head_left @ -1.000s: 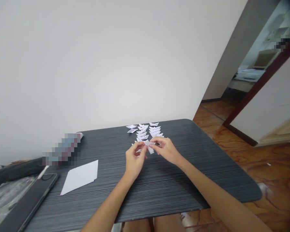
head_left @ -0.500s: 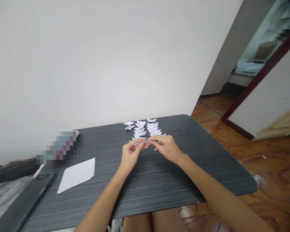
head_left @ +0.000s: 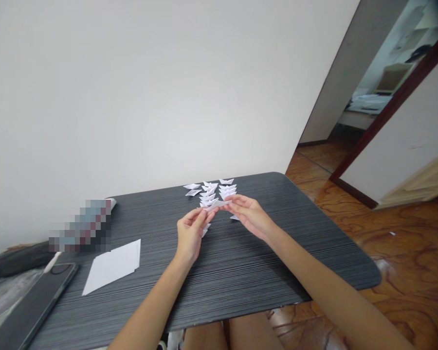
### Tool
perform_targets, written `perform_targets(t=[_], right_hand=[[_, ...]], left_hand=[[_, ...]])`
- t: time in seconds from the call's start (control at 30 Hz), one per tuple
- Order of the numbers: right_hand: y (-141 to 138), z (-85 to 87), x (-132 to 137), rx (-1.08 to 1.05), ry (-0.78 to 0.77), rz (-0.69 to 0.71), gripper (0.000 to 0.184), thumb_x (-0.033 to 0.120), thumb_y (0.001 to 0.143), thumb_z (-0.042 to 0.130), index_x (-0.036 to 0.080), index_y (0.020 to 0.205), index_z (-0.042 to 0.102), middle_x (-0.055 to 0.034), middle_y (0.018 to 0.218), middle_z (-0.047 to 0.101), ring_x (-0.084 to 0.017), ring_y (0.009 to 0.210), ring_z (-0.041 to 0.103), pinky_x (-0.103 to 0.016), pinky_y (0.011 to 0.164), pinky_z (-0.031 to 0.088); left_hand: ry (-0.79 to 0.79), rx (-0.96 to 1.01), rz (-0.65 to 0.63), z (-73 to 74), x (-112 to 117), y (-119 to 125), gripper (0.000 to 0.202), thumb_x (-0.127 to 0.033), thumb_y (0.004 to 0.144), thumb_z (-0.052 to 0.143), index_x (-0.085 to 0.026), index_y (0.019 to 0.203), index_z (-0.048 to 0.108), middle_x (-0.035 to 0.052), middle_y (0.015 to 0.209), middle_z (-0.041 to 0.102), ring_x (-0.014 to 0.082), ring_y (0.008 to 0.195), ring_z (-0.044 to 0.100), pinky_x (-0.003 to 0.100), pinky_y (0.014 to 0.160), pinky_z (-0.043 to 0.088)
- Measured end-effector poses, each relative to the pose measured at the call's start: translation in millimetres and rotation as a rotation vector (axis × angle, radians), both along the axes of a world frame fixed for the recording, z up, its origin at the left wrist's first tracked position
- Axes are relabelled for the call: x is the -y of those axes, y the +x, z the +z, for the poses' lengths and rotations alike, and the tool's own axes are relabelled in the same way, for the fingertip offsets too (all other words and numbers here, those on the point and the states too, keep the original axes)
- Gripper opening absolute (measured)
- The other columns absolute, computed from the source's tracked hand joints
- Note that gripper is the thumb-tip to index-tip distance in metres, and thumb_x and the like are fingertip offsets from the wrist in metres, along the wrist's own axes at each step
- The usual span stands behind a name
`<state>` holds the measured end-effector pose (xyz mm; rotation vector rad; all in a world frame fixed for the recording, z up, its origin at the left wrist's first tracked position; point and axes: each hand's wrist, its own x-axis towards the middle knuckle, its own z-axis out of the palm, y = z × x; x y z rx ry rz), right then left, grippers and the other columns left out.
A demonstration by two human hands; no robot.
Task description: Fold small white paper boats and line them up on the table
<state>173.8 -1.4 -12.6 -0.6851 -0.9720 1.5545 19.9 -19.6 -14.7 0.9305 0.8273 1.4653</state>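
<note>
Between my two hands, above the table, is a small folded white paper boat. My left hand pinches its left end between thumb and fingers. The right end is pinched by my right hand. Just beyond my fingers, several white paper boats stand in rows on the dark table; my hands partly cover the nearer ones. The right row of boats runs toward the wall. Two more boats lie a little apart at the far left of the rows.
A stack of white paper sheets lies on the dark wood-grain table, to the left. A phone rests at the table's left edge, near a blurred-out object. The white wall borders the far edge.
My hands have drawn slightly apart and the held paper now shows as an opened-out boat shape, where before it was a thin edge. The view has shifted slightly.
</note>
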Motion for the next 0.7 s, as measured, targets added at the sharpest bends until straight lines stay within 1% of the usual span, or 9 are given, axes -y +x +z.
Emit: perform_targets(t=[0.07,0.13,0.2,0.27,0.4,0.53,0.7], right_hand=[[-1.8,-1.2,0.1,-0.052,-0.012,0.019,0.017,0.018,0.06,0.069,0.017,0.076,0.063,-0.0015,0.081,0.066,-0.012,0.081,0.061,-0.026,0.088,0.042],[-2.8,-2.4,-0.5,-0.087,-0.037,0.007,0.014,0.018,0.06,0.069,0.016,0.073,0.064,-0.0015,0.082,0.066,-0.011,0.081,0.061,-0.026,0.089,0.042],[-2.9,-3.4,-1.2,-0.1,-0.066,-0.01,0.012,0.019,0.061,0.069,0.016,0.071,0.063,-0.0014,0.08,0.066,-0.011,0.078,0.061,-0.027,0.088,0.043],[-2.2,-4.1,-1.6,-0.102,-0.087,0.001,0.012,0.02,0.062,0.068,0.016,0.072,0.063,-0.0017,0.079,0.066,-0.012,0.077,0.061,-0.027,0.086,0.044],[0.1,-4.3,-1.6,-0.102,-0.131,0.071,0.011,0.02,0.066,0.065,0.016,0.076,0.062,-0.0024,0.077,0.066,-0.012,0.074,0.062,-0.024,0.076,0.048],[1.7,-3.1,-1.7,-0.105,-0.161,0.072,0.01,0.017,0.065,0.065,0.014,0.074,0.062,-0.0013,0.071,0.065,-0.008,0.064,0.06,-0.018,0.063,0.047],[4.2,-3.2,-3.0,-0.109,-0.151,0.088,0.007,0.015,0.064,0.064,0.012,0.071,0.062,-0.001,0.064,0.062,-0.008,0.06,0.057,-0.018,0.058,0.043]], left_hand=[[0.019,0.008,-0.022,0.3,0.9,0.4,0.015,-0.021,0.068,0.063,-0.01,0.079,0.063,0.0083,0.082,0.069,0.0214,0.088,0.062,0.035,0.089,0.043],[0.037,0.015,-0.043,0.3,1.9,0.9,0.015,-0.019,0.069,0.062,-0.011,0.08,0.063,0.0085,0.084,0.069,0.0206,0.087,0.062,0.036,0.09,0.042],[0.055,0.013,-0.055,0.1,3.0,1.4,0.014,-0.019,0.069,0.062,-0.011,0.081,0.064,0.0084,0.084,0.069,0.0201,0.086,0.063,0.036,0.09,0.043],[0.073,-0.002,-0.051,-0.4,4.0,1.8,0.014,-0.019,0.069,0.062,-0.012,0.081,0.065,0.0079,0.085,0.069,0.0198,0.086,0.063,0.035,0.089,0.044],[0.112,-0.064,-0.04,-1.7,4.7,1.9,0.015,-0.019,0.07,0.061,-0.012,0.083,0.065,0.0079,0.089,0.068,0.0196,0.085,0.063,0.035,0.087,0.045],[0.162,-0.148,-0.045,-3.7,4.0,1.6,0.017,-0.019,0.072,0.059,-0.012,0.086,0.065,0.0088,0.092,0.067,0.0204,0.087,0.062,0.035,0.086,0.045],[0.215,-0.255,-0.027,-2.9,5.2,1.9,0.017,-0.021,0.073,0.058,-0.012,0.084,0.066,0.009,0.093,0.066,0.0196,0.083,0.063,0.033,0.082,0.048]])
